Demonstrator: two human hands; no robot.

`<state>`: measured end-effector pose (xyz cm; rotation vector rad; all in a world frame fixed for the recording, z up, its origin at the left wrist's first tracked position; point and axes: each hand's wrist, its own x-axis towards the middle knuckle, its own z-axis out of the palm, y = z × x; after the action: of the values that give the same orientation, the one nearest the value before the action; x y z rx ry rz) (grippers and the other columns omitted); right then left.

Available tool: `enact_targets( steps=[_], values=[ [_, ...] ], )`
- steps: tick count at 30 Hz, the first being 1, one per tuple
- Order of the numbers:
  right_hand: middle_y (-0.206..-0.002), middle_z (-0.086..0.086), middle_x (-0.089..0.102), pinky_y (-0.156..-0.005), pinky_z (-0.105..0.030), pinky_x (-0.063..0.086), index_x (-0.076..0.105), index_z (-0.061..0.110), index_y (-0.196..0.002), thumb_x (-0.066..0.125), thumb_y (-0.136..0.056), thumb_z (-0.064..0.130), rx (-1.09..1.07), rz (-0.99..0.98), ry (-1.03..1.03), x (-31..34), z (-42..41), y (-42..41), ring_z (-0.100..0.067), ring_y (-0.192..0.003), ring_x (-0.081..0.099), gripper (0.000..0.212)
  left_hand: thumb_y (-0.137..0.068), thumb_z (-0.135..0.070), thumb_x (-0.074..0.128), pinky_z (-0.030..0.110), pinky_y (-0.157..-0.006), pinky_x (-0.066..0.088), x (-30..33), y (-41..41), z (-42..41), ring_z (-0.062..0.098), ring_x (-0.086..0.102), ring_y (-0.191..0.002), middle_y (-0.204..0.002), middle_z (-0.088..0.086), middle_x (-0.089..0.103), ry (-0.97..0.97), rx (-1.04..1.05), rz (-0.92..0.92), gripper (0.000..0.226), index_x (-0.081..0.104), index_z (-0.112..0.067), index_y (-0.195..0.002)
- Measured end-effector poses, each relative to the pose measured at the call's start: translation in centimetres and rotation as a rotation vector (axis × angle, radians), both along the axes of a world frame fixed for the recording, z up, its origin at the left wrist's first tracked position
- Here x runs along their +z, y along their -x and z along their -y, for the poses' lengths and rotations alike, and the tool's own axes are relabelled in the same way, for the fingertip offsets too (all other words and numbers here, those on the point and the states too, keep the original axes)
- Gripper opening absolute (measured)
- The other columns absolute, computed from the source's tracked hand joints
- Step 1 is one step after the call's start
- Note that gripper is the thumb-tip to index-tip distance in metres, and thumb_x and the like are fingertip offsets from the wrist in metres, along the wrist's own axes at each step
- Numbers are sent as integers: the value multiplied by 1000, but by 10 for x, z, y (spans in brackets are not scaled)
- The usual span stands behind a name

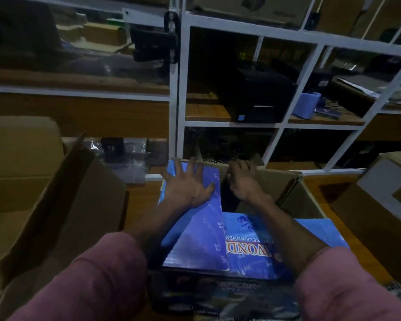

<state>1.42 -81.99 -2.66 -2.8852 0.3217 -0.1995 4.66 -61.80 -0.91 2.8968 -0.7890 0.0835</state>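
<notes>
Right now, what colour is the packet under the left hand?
Blue packet; head view shows it.

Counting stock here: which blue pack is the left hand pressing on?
The plain blue plastic-wrapped pack, tilted, under the spread left hand. The blue pack with red WOND lettering lies beside it, unheld. The right hand grips the brown cardboard box.

Dim rm w/ white shelving (180,100)

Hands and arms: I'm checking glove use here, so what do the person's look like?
Both the left hand and the right hand are bare, no gloves. A dusty-pink left sleeve and right sleeve end near the elbows, leaving the forearms bare. No watch or wristband shows; the fingers are too blurred to tell rings.
</notes>
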Motion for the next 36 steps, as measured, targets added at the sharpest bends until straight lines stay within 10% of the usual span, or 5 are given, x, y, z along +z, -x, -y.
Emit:
enact_targets(
  steps=[10,15,21,28,36],
  values=[
    [-135,-10,52,-98,-48,44,54,18,-123,65,-89,11,-148,51,3,0,-3,-15,-33,-126,40,35,-93,-75,22,79,-105,13,-3,2,-1,48,-2,-150,-168,5,5,-8,-22,29,84,14,-22,-158],
    [-168,-12,-13,-123,-48,11,4,17,-161,57,-95,17,45,-236,-11,15,-6,14,-34,-153,-17,85,-95,-65,33,79,-105,11,3,4,1,38,10,-151,-163,6,23,14,-97,72,70,40,-19,-146],
    [-121,-20,65,-88,-47,52,57,15,-103,39,-92,45,80,-307,-55,27,-41,79,-41,-110,62,37,-90,-50,22,65,-106,25,18,21,3,24,49,-126,-111,2,65,57,-636,125,55,66,-19,-97],
    [-115,-10,67,-102,-48,35,61,21,-106,36,-101,47,-9,-172,20,18,-67,139,-33,-115,58,36,-102,-55,29,64,-119,10,103,66,21,23,49,-123,-108,7,66,-542,-688,273,55,71,-19,-99],
    [-122,-9,58,-94,-44,42,60,16,-116,50,-100,34,-58,-47,42,23,-68,147,-33,-117,52,26,-95,-15,62,42,-97,46,164,107,12,25,60,-96,-105,8,59,-818,-433,355,30,56,-11,-124]
  ],
)
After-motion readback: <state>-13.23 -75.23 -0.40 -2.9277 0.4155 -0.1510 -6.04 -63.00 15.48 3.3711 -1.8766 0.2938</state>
